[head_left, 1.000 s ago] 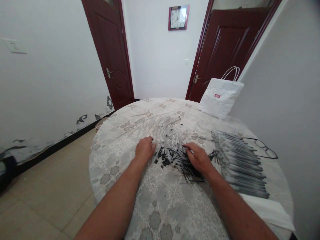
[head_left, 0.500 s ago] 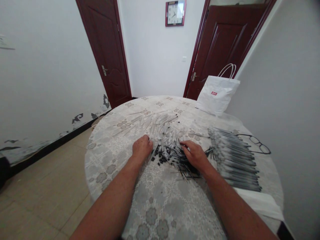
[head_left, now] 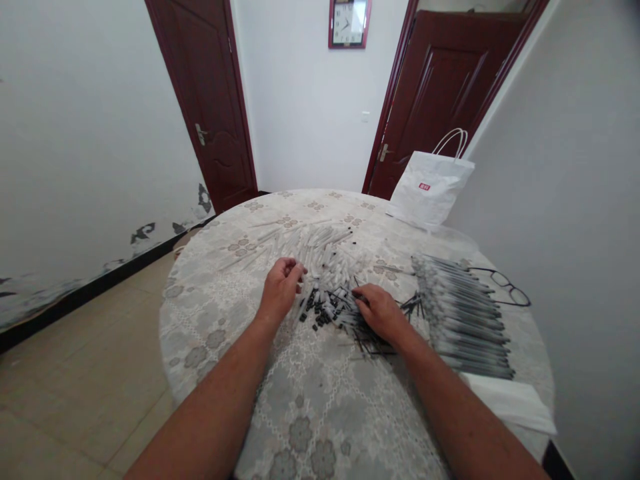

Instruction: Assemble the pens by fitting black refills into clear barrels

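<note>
My left hand is at the left side of a heap of clear plastic pen barrels. Its fingers are curled toward the thumb; what they hold, if anything, is too small to make out. Over a pile of dark, thin pen refills is my right hand, its thumb and fingers pinched on a dark refill. Between the hands lie small white pieces and short black caps. To the right of my right hand, assembled-looking grey pens lie side by side in a thick row.
A round table carries a patterned lace cloth. Glasses lie beyond the pen row, with a folded white sheet nearer me. A white paper bag stands at the back right. Two dark red doors and a wall clock are behind.
My left hand has lifted slightly and its fingers have loosened from the heap's edge. My right hand has shifted a little left, still pinched over the refills. The camera view has moved slightly.
</note>
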`<state>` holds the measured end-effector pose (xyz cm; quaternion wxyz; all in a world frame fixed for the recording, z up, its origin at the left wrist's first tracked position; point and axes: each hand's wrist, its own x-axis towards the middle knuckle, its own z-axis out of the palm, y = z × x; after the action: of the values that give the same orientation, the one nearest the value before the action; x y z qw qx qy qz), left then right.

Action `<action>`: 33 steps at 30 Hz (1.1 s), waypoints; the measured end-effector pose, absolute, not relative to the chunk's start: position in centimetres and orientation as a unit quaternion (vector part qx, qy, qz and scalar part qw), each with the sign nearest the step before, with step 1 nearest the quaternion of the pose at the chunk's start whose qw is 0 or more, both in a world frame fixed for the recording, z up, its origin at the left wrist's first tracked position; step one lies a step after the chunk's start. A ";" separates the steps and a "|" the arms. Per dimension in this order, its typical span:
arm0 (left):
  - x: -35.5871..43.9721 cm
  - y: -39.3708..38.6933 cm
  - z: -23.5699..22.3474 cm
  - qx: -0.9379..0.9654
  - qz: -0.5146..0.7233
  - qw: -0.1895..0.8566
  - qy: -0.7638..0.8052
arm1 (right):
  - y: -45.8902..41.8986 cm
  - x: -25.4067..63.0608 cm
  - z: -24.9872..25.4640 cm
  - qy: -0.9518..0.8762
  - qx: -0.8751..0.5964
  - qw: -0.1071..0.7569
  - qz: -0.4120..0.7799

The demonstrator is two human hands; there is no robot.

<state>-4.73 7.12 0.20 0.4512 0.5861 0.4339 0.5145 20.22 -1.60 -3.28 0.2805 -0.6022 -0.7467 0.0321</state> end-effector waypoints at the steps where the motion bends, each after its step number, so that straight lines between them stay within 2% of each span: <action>1: -4.4 6.8 0.3 0.555 0.526 0.504 0.401 | -1.6 20.1 -3.4 -0.749 -0.602 0.276 0.029; 4: -3.5 6.0 0.2 0.469 0.521 0.632 0.330 | -1.5 19.8 -3.3 -0.756 -0.598 0.266 0.018; 8: -3.0 5.7 -0.1 0.406 0.495 0.712 0.288 | -1.7 19.6 -2.5 -0.745 -0.590 0.311 0.007; 16: -3.3 5.2 0.6 0.437 0.444 0.727 0.288 | -2.7 18.8 -0.8 -0.613 -0.605 0.508 0.027; 23: -3.3 4.4 0.7 0.461 0.392 0.765 0.219 | -2.1 18.9 -0.3 -0.458 -0.524 0.687 0.208; 28: -3.3 4.0 1.2 0.419 0.379 0.805 0.183 | -1.5 19.8 -0.4 -0.353 -0.459 0.754 0.308; 33: -3.0 4.1 1.2 0.417 0.440 0.768 0.206 | -1.4 19.8 -0.5 -0.316 -0.424 0.772 0.353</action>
<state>-3.00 4.12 1.17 0.7685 0.4166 0.2056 0.4400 19.76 -1.35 -0.48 0.7720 -0.4236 -0.3164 0.3527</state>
